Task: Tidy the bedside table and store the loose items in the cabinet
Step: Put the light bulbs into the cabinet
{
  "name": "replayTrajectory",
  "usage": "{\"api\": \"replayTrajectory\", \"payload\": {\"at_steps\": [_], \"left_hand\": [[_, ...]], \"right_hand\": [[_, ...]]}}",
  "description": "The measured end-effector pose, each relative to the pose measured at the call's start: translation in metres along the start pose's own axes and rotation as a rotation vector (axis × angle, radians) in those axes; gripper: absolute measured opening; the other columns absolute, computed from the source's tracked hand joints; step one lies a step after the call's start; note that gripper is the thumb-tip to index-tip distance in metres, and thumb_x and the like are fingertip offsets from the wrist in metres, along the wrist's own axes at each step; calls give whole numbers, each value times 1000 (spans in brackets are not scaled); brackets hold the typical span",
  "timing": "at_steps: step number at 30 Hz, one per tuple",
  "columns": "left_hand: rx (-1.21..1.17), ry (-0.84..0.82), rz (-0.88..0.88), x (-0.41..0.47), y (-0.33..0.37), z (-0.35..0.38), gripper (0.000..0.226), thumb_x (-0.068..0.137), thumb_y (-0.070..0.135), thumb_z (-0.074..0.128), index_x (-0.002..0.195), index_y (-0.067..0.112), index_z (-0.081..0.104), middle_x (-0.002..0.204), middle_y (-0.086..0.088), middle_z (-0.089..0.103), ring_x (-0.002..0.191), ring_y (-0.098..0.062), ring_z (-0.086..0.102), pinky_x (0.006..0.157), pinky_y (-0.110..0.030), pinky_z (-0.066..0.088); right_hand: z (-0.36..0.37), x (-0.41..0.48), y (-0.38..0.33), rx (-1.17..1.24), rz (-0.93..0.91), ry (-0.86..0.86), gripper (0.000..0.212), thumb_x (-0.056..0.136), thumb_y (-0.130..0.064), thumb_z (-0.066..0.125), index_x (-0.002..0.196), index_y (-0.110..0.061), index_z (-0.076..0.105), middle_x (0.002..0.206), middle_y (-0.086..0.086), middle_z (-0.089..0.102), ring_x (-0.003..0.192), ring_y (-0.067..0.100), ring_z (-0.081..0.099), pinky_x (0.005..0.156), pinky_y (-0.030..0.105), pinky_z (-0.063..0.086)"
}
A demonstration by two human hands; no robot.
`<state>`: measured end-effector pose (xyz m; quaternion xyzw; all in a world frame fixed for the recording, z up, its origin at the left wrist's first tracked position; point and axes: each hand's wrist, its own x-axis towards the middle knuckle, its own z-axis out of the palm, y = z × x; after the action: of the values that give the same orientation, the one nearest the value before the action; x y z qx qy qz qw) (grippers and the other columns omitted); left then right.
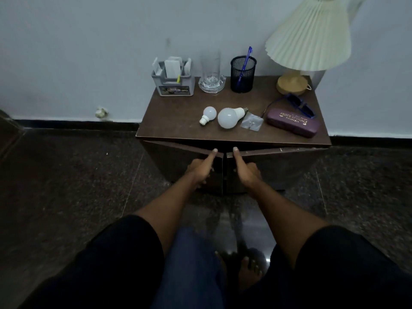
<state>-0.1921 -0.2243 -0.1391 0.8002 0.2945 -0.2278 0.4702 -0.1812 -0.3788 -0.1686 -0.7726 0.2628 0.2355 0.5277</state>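
Observation:
A dark brown bedside table [178, 121] stands against the wall, with two cabinet doors below its top. My left hand [201, 168] grips the left door [174, 161] at its inner edge, thumb on top. My right hand [244, 169] grips the right door [285, 163] the same way. Both doors stand slightly ajar. On the top lie a small white bulb [208, 114], a larger white bulb [229, 117], a clear plastic packet [252, 122], a purple glasses case [293, 122] and blue sunglasses [299, 104].
At the back of the top stand a grey holder with papers [174, 80], a glass mug [211, 74], a black mesh pen cup with a blue pen [243, 74] and a lamp with a pleated shade [312, 36]. Dark stone floor lies around; my knees and bare foot are below.

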Motion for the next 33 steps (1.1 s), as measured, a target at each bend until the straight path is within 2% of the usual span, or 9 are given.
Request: {"api": "replayTrajectory", "payload": {"at_steps": [8, 13, 19, 21, 23, 25, 28, 30, 33], "left_hand": [[105, -126, -180, -40, -23, -17, 77, 84, 76, 40, 118, 13, 67, 90, -14, 66, 75, -31, 61, 68, -32, 48], [32, 6, -137, -60, -31, -8, 52, 92, 55, 51, 101, 7, 70, 83, -19, 63, 58, -27, 57, 54, -26, 45], [-58, -3, -120, -85, -49, -26, 25, 103, 20, 46, 96, 2, 61, 87, -18, 59, 64, -27, 55, 52, -32, 48], [-91, 26, -77, -96, -52, -32, 24, 101, 4, 45, 117, -4, 61, 93, -13, 56, 77, -28, 56, 63, -37, 53], [-32, 71, -54, -103, -56, -38, 37, 99, -1, 48, 135, -7, 53, 108, -12, 55, 97, -23, 55, 85, -37, 52], [111, 113, -31, -112, -63, -49, 36, 96, -4, 52, 131, -13, 55, 120, -21, 62, 113, -26, 60, 98, -40, 49], [204, 45, -37, -113, -84, -68, 14, 92, -11, 53, 98, -18, 63, 95, -28, 63, 91, -37, 64, 93, -52, 50], [242, -10, -94, -117, -97, -84, 19, 95, -10, 47, 80, -9, 57, 83, -21, 58, 80, -36, 59, 86, -53, 50], [402, 97, -120, -110, -112, -112, 25, 97, -6, 47, 116, -15, 60, 118, -31, 62, 114, -40, 62, 104, -51, 47]], "right_hand": [[-20, -37, 21, -210, 78, 3, 113, 73, -87, 44, 147, -2, 43, 153, 18, 45, 138, 36, 47, 115, 42, 38], [-30, -52, 17, -237, -39, -81, 54, 88, -46, 59, 117, -2, 69, 126, 22, 66, 112, 38, 66, 99, 48, 54], [-54, -77, 13, -622, 21, -69, 36, 86, -41, 67, 95, -6, 67, 97, 12, 67, 73, 26, 64, 83, 38, 59], [-63, -84, 16, -711, 73, -185, 27, 92, -31, 63, 87, -4, 65, 87, 12, 63, 73, 27, 61, 84, 41, 57], [-72, -93, 18, -812, 106, -314, 24, 100, -21, 53, 101, 0, 66, 88, 12, 61, 82, 27, 61, 71, 34, 55], [-81, -98, 22, -888, 101, -364, 23, 103, -17, 49, 99, -1, 65, 95, 13, 60, 90, 25, 61, 61, 29, 53], [-101, -103, 33, -1011, 101, -333, 21, 101, -24, 54, 98, -7, 65, 107, 13, 60, 96, 23, 55, 84, 32, 50], [-115, -106, 40, -972, 115, -284, 27, 98, -23, 59, 117, -4, 67, 124, 16, 61, 109, 24, 57, 99, 34, 47], [-133, -109, 49, -926, 197, -289, 43, 101, -20, 56, 138, 3, 55, 143, 19, 54, 133, 32, 51, 114, 41, 40]]}}
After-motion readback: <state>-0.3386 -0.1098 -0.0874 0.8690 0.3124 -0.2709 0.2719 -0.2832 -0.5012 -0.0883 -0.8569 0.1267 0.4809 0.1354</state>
